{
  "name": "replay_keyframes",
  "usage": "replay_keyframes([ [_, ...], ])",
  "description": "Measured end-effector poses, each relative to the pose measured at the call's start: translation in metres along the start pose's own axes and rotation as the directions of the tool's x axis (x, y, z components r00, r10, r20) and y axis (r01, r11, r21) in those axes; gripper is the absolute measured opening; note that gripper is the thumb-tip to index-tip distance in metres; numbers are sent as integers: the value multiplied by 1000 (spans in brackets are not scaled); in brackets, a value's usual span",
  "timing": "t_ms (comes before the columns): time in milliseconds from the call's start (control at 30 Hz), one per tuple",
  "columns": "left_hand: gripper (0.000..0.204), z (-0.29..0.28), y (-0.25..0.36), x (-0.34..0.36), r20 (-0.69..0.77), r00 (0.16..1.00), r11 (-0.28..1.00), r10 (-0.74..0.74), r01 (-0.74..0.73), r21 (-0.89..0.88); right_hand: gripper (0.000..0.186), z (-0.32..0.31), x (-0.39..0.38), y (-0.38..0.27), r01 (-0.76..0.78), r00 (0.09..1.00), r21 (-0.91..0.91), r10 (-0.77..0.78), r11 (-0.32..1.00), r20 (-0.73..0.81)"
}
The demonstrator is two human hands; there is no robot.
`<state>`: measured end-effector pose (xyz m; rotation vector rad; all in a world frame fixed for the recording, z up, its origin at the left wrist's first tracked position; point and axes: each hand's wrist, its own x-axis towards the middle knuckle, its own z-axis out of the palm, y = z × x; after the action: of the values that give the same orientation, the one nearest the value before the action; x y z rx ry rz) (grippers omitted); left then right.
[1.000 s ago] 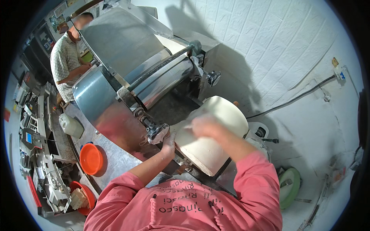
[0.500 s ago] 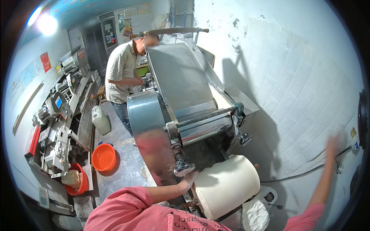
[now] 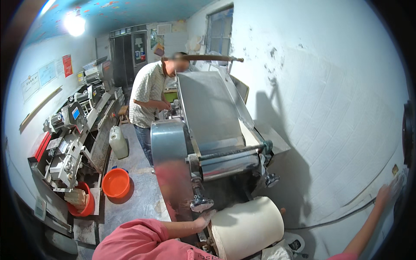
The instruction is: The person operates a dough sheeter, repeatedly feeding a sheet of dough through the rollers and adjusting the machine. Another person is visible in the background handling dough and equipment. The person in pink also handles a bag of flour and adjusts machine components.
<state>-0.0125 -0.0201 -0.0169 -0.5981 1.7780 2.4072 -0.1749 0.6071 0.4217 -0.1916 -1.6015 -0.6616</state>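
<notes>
My left hand [image 3: 203, 221] rests with its fingers laid along the left end of a thick, cream-coloured roll of dough sheet [image 3: 248, 227]. The roll lies across the near end of a roller machine [image 3: 212, 108]. My right arm stretches far out to the right. My right hand [image 3: 383, 196] is beside the white wall, close to a small outlet plate [image 3: 394, 169]. Its fingers are smeared and run into a pale, see-through patch, so whether they grip anything cannot be made out. A metal knob [image 3: 202, 203] sits just above my left hand.
Across the machine's far left side, a person in a patterned shirt [image 3: 147, 86] bends over it. On the floor at left stand an orange basin [image 3: 116, 183] and a whitish jerrycan [image 3: 118, 142]. More machinery [image 3: 65, 167] lines the left wall. A cable [image 3: 342, 213] runs along the right wall.
The view has tilted upward, so the machine and roll appear lower. My right hand has moved further right, closer to the wall plate. My left hand stays at the roll's left end.
</notes>
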Motion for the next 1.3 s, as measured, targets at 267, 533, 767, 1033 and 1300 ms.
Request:
replay_keyframes([
  [267, 40, 12, 58, -38, 36, 987, 984, 159, -155, -84, 51, -32, -86, -72, -339, 669, 394, -75, 855, 739],
  [533, 54, -60, 57, -40, 253, 959, 919, -125, 208, -334, 51, -284, -174, -342, -109, 528, 981, -827, 159, 193],
  [767, 57, -47, 147, -82, 512, 857, 834, 55, 242, -495, 47, -304, -147, -374, -294, 321, 951, -926, 101, 198],
  [1033, 67, -39, 131, -46, 753, 649, 773, 106, 422, -473, 67, -156, -159, -392, -436, 714, 853, -467, 287, 522],
  [1300, 73, -27, 115, -30, 738, 593, 700, 323, 374, -608, 86, -155, -137, -403, -218, 753, 970, -615, 105, 236],
])
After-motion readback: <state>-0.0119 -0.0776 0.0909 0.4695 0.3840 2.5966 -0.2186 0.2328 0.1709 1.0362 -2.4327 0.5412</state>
